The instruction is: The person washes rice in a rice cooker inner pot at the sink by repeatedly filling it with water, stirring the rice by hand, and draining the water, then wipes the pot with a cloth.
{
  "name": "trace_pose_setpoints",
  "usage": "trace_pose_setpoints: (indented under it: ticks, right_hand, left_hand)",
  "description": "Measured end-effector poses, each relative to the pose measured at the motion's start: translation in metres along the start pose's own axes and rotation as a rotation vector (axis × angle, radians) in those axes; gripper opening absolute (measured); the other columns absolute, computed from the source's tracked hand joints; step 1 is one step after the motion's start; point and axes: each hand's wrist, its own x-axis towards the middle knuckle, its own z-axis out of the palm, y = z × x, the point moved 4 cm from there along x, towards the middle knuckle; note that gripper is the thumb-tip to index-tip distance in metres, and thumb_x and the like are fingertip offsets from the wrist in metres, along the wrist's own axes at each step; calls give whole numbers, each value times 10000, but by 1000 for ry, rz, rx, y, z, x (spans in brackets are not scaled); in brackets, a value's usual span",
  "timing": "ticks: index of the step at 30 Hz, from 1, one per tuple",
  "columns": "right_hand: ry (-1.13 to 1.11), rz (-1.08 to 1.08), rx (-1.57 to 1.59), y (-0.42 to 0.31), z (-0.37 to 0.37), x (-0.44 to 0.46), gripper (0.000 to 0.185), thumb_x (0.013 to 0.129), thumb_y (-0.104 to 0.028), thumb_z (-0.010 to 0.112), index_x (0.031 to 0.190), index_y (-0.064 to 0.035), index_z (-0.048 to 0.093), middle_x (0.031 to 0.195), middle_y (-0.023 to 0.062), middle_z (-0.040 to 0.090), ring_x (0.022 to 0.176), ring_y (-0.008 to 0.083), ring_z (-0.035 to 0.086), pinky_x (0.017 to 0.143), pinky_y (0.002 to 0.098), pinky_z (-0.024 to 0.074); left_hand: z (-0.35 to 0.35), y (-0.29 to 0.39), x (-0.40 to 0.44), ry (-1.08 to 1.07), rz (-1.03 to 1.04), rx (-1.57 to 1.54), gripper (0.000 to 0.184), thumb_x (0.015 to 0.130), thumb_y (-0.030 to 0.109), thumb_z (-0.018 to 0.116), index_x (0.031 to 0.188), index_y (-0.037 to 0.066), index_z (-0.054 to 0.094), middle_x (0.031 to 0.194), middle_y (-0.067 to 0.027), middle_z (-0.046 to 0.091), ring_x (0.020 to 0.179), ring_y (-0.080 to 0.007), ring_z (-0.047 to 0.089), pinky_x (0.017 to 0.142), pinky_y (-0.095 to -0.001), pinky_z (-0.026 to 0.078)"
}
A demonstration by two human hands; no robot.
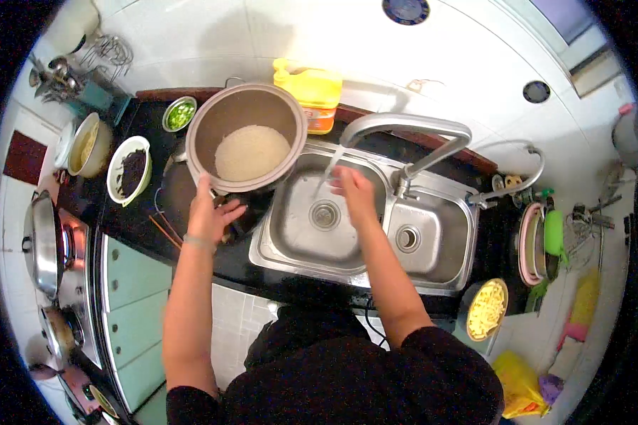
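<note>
Brown-lined pot (244, 106) of rice (252, 152), set on the worktop (131, 225) just left of the steel sink (298, 237), apparently for easy reach, left grip (214, 216) released, fingers spread close by, perhaps for steadying, right grip (354, 190) empty and relaxed beside running water (329, 170).

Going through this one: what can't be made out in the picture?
All in the head view:
Left hand: whether its thumb presses the pot or merely overlaps it; the angle leaves this unclear.
Right hand: exact finger outlines, softened by blur.
The pot's underside and support: hidden by the pot itself.
Yellow bottle: label print too small; the pot covers its lower left.
Blue round wall ornament: top cut off by the upper edge.
</note>
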Motion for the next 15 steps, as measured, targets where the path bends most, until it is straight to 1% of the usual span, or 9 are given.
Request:
trace_pose_setpoints:
  ticks: [2, 4, 6, 8, 9, 10, 12, 13, 15]
  right_hand:
    - [-183, 154, 470, 23, 21, 24, 324, 852, -279, 446, 962, 15, 522, 876, 76, 564, 771, 199, 547, 703, 315, 451]
    - [-182, 193, 484, 30, 33, 41, 335, 850, -285, 448, 972, 20, 511, 883, 86, 564, 781, 199, 548, 701, 316, 449]
    - [-186, 239, 491, 30, 47, 50, 347, 847, -290, 451, 983, 25, 501, 889, 96, 563, 791, 198, 548, 699, 318, 446]
    - [-44, 207, 275, 26, 45, 54, 310, 833, -277, 474, 886, 22, 538, 844, 109, 570, 759, 182, 534, 706, 319, 444]
    - [-82, 116, 252, 41, 42, 65, 206, 799, -187, 500, 713, -5, 542, 691, 92, 542, 643, 175, 510, 688, 318, 448]
    - [-88, 123, 250, 41, 42, 64, 206, 799, -187, 500, 713, -5, 542, 691, 92, 542, 643, 175, 510, 688, 318, 448]
    - [-40, 37, 129, 32, 43, 60, 184, 746, -102, 496, 569, -56, 474, 578, 62, 479, 527, 166, 460, 577, 297, 431]
    - [-68, -42, 236, 31, 46, 62, 172, 698, -49, 490, 545, -88, 421, 530, 31, 414, 444, 159, 422, 464, 272, 389]
    - [-67, -21, 165, 32, 47, 66, 177, 680, -34, 504, 543, -92, 408, 526, 25, 407, 430, 155, 411, 433, 266, 378]
  left_hand:
    - [-15, -10, -18, 130, 85, -110, 596, 775, 422, 508, 1165, 7, 334, 1058, -146, 436, 812, -277, 488, 674, -399, 494]
    - [-34, -28, -38, 72, 139, -95, 518, 784, 304, 520, 1159, 0, 331, 1043, -136, 451, 784, -252, 502, 653, -376, 495]
    - [-44, -37, -73, 148, 144, -97, 440, 778, 192, 517, 1136, -3, 350, 1003, -126, 471, 742, -228, 512, 646, -365, 493]
    - [-74, -60, -93, 167, 137, -138, 413, 766, 128, 523, 1123, -3, 361, 959, -126, 494, 717, -216, 519, 654, -362, 493]
    - [-92, -73, -101, 178, 135, -140, 413, 766, 128, 523, 1123, -3, 361, 959, -126, 494, 717, -216, 519, 654, -362, 493]
    - [-112, -89, -109, 218, 87, -181, 422, 759, 121, 531, 1124, -5, 362, 940, -131, 501, 721, -217, 520, 658, -363, 492]
    - [-136, -112, -126, 266, 40, -228, 431, 751, 114, 539, 1126, -6, 363, 920, -135, 507, 725, -217, 520, 661, -363, 492]
    - [-146, -122, -135, 320, 7, -261, 434, 749, 111, 537, 1127, -10, 362, 919, -140, 511, 727, -217, 522, 668, -360, 490]
    - [-161, -141, -150, 361, -23, -314, 431, 749, 115, 523, 1126, -19, 364, 923, -150, 515, 728, -219, 524, 690, -355, 483]
